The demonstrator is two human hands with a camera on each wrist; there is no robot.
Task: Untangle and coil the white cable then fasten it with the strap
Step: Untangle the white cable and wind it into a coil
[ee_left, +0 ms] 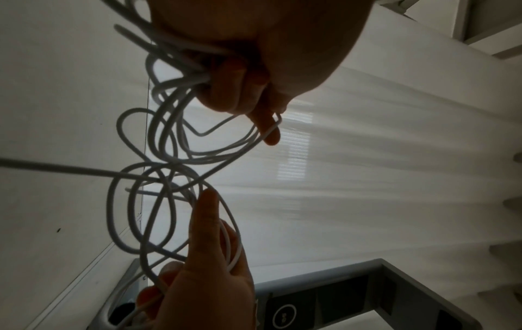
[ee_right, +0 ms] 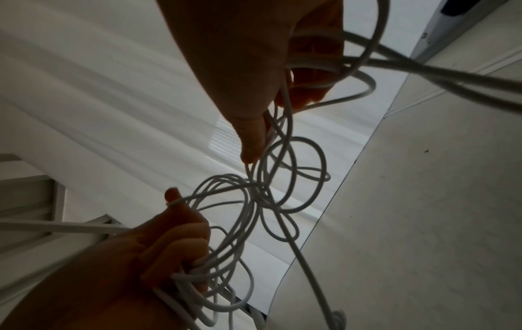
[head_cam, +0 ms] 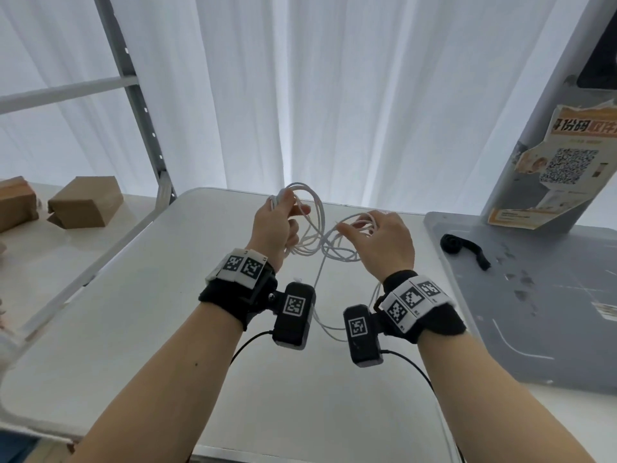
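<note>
Cable: the white cable (head_cam: 314,228) is up in the air over the white table (head_cam: 167,312), held between two hands. Its loops cross in a messy knot in the middle, and some of it hangs down toward the table.
Left hand: the left hand (head_cam: 277,225) has its fingers curled around a bunch of loops. One loop hooks over a raised finger.
Right hand: the right hand (head_cam: 380,242) holds another bunch of loops in its curled fingers. One finger sticks out straight toward the knot.
Strap: the black strap (head_cam: 464,247) lies on the grey base (head_cam: 534,312) to the right, well away from both hands. Nobody touches it.
Done so far: I think only the start. The cable is picked up and split into two bunches.
Left to do: the knot looks still tangled. After that, the cable needs to be wound into one neat ring, and then the strap must go around it.
</note>
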